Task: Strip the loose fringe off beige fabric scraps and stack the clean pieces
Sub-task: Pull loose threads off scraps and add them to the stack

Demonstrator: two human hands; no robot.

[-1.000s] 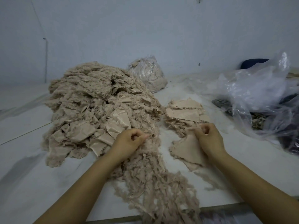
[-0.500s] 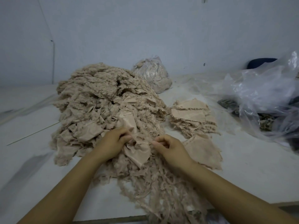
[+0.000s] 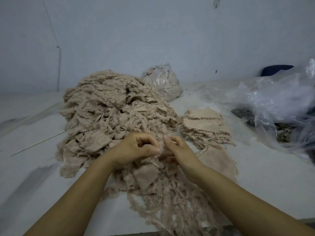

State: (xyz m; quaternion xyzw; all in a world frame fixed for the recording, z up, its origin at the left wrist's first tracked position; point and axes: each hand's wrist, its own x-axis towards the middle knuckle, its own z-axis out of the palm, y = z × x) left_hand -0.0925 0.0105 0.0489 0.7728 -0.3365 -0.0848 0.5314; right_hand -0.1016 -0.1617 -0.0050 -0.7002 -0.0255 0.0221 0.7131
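Head view: white table against a pale wall. Large heap of frayed beige scraps, left of centre, reaching from near the wall towards the front edge. Fringe pile, loose and stringy, trailing from the heap's near side down to the table's front edge. Left hand, fingers curled, thumb pressed to forefinger, pinching beige fabric at the near edge of the heap. Right hand, fingers curled, just beside the left, fingertips nearly meeting it; it pinches the same scrap, whose flat part hangs below the two hands over the fringe pile. Exactly which threads each hand holds cannot be told, as the spot between the fingers is blurred. Stack of flat cleaner pieces, right of the heap and beyond the right hand, edges still fuzzy. Single flat piece, just in front of the stack, beside the right forearm. Clear bag filled with beige material, behind the heap by the wall. Crumpled plastic sheeting, far right, with dark items partly showing under it. Dark blue object behind the sheeting, against the wall.
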